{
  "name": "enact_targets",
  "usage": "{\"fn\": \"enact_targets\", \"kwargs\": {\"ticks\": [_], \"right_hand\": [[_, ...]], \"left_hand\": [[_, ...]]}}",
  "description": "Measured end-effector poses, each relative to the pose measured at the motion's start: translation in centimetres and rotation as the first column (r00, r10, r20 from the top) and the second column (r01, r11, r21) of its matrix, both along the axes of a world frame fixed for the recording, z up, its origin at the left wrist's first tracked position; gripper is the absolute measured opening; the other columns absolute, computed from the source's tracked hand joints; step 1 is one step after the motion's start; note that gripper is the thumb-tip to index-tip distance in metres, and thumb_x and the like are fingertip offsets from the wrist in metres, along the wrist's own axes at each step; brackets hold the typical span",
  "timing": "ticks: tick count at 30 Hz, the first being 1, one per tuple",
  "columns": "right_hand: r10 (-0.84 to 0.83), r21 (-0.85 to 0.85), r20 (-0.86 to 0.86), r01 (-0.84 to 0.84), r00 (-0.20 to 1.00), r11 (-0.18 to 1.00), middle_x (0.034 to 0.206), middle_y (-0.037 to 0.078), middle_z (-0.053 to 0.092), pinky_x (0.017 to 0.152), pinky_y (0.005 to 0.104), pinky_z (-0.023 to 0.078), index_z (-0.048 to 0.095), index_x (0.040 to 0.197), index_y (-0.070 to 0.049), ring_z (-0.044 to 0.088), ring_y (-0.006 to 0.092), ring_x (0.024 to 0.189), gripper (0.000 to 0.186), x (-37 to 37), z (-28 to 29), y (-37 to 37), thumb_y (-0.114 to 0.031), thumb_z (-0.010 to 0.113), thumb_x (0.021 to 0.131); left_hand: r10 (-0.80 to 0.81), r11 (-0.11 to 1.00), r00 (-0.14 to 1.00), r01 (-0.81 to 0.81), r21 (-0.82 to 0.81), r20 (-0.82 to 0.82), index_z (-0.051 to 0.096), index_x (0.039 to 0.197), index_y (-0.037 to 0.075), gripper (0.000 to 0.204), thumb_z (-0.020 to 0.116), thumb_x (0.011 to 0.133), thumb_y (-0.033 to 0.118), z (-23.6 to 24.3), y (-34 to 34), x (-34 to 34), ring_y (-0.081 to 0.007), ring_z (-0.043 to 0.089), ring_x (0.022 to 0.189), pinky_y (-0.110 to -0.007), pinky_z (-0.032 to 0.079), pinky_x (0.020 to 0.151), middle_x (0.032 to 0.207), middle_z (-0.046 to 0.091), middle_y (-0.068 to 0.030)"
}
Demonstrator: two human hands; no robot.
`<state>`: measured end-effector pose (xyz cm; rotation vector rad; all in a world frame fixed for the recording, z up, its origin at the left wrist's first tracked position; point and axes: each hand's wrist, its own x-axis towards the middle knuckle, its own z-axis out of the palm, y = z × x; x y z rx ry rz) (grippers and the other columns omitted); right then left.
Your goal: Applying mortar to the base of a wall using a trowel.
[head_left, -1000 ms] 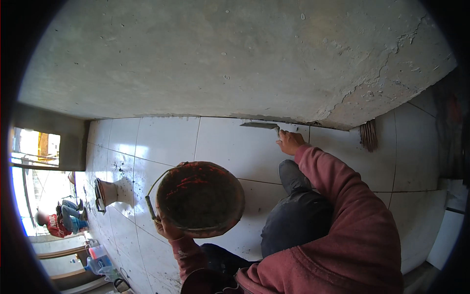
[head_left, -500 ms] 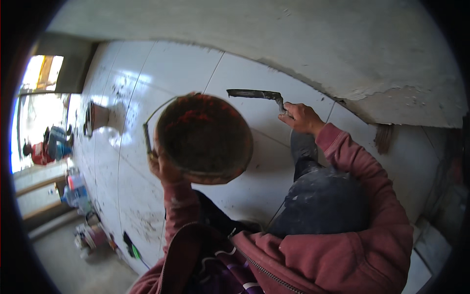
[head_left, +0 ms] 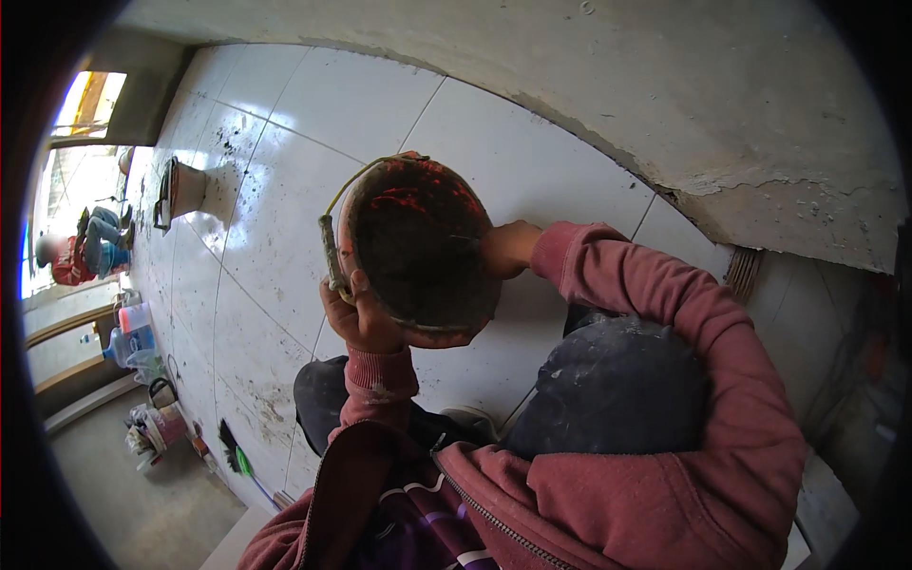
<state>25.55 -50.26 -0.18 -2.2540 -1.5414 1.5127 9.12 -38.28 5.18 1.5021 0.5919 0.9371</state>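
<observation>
While the left hand (head_left: 359, 318) grips the rim of a round, red-stained mortar pan (head_left: 418, 242) from below, fingers curled over its near edge beside the wire handle (head_left: 332, 237), the pan is held up at chest height, tilted so its dark, mortar-caked inside faces the camera. The right hand (head_left: 508, 249) reaches in over the pan's far right rim; its fingers are hidden behind the rim, so I cannot tell whether it is clenched on anything or loose. Both arms wear maroon sleeves (head_left: 655, 304), and the right forearm bends across from the right side of the view to meet the pan.

Below the pan lies the person's grey, dust-marked trouser knee (head_left: 613, 385), drawn up close under the right arm, with a dark shoe (head_left: 318, 399) showing beside the left wrist. Behind the pan spreads a surface of large white glossy tiles (head_left: 275, 218) with thin grey joints and specks of mortar. Above it runs a rough grey plastered wall (head_left: 665, 85) with a ragged lower edge.

Well apart at the far left, a second bucket (head_left: 180, 188) stands on the tiles, another person in red and blue (head_left: 81, 249) crouches by a bright opening, and plastic containers (head_left: 133, 332) and a green-bristled brush (head_left: 233, 451) lie near the edge of the tiling.
</observation>
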Motion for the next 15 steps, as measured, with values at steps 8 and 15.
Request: {"fn": "enact_targets", "kwargs": {"ticks": [8, 15], "right_hand": [[-0.302, 0.456, 0.308, 0.139, 0.902, 0.879, 0.088, 0.014, 0.061, 0.069, 0.0377, 0.048, 0.057, 0.093, -0.004, 0.060, 0.0272, 0.085, 0.029, 0.7, -2.1, -5.4, -0.027, 0.054, 0.075], [-0.497, 0.768, 0.217, 0.167, 0.840, 0.618, 0.081, 0.012, 0.057, 0.063, 0.0398, 0.047, 0.051, 0.091, -0.004, 0.058, 0.0303, 0.076, 0.033, 0.8, -4.1, -11.7, -0.028, 0.063, 0.071]], "left_hand": [[0.001, 0.998, 0.999, 0.001, -0.059, 0.034, 0.049, 0.106, -0.004, 0.023, 0.044, 0.089, 0.012, 0.6, 0.1, 0.3, -0.0169, 0.057, 0.086, -0.028, 0.046, 0.075, 0.099, 0.058, -0.0131], [-0.035, 0.996, 0.999, 0.037, -0.078, 0.036, 0.050, 0.103, -0.005, 0.023, 0.046, 0.087, 0.011, 0.7, 3.0, -0.7, -0.0185, 0.058, 0.086, -0.029, 0.047, 0.076, 0.098, 0.059, -0.0139]]}}
